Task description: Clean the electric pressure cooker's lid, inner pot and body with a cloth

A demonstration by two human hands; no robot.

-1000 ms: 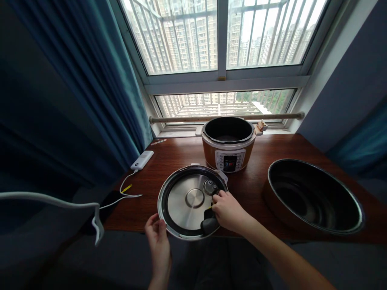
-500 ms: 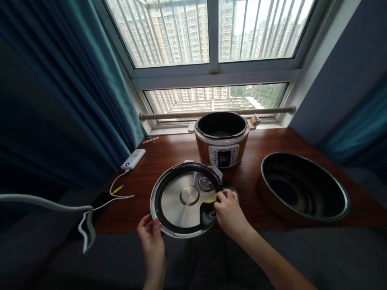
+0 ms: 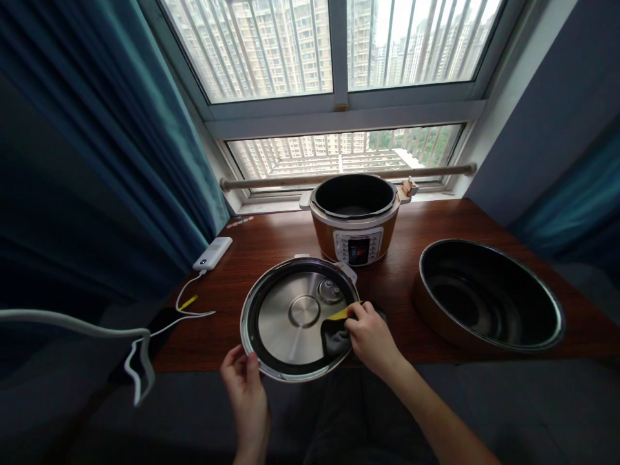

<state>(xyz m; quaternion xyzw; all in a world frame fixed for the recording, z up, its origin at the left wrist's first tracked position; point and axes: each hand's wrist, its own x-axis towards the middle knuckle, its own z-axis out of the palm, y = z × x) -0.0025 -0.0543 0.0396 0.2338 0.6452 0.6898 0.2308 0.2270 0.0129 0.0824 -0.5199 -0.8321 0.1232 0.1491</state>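
Note:
A round pressure cooker lid (image 3: 285, 323) lies with its metal underside up near the table's front edge. A black seal runs around it, and a small valve fitting shows at its upper right. My left hand (image 3: 245, 381) grips the lid's lower left rim, thumb on top and fingers beneath. Closed around a dark grey cloth (image 3: 334, 337) with a yellow edge, my right hand (image 3: 371, 336) presses it against the right side of the lid. Part of the cloth is hidden under that hand.
Behind the lid stands an electric pressure cooker (image 3: 356, 223), its top uncovered. A large dark-lined pot (image 3: 489, 297) sits on the right of the wooden table (image 3: 271, 239). At left lie a white power bank (image 3: 212, 254) and its cable (image 3: 181, 296). A window is behind.
My right hand has shifted slightly with the cloth along the lid's right side, and more of the yellow edge shows. The left hand keeps its hold; the view has tilted slightly.

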